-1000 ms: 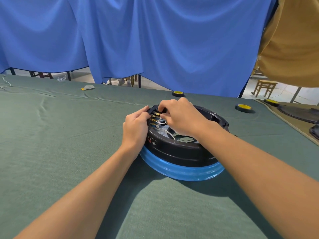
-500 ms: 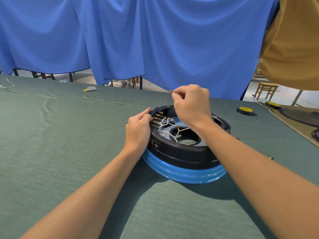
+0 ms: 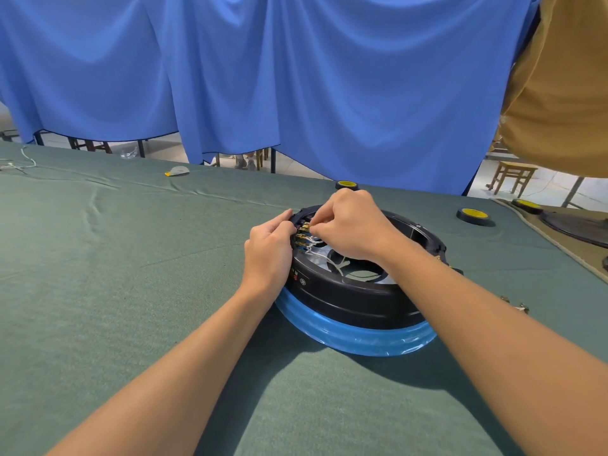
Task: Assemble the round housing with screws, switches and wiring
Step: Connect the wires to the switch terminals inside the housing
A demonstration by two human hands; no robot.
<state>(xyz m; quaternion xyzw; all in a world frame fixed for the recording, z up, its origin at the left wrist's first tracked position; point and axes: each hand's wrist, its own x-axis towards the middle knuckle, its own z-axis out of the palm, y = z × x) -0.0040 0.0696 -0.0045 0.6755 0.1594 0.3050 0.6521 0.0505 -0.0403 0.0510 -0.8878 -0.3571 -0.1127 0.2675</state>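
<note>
We find the round housing (image 3: 345,301), black with an open top, resting on a blue ring (image 3: 355,340) on the green-covered desk (image 3: 131,291), right of centre and within reach of both arms.

The left grip (image 3: 268,250) grasps the housing at its left rim: the fingers curl against the outer wall and the thumb lies over the top edge. The right grip (image 3: 353,228) reaches in from above the far-left rim and pinches a brass connector (image 3: 307,227) between thumb and forefinger, the other fingers curled. Just below it, more brass terminals (image 3: 300,240) line the inner wall beside the left grip. White wires (image 3: 332,261) run from them across the housing's interior. We cannot tell whether the pinched connector is seated.

We note 3 black discs with yellow centres on the far side of the desk: 1 (image 3: 346,184) behind the right grip, 1 (image 3: 473,214) well to the right, and 1 (image 3: 526,205) further right. Small metal parts (image 3: 519,306), too small to identify, lie near the right forearm. A blue curtain (image 3: 296,77) hangs behind the desk, and a wooden stool (image 3: 513,174) stands beyond it.
</note>
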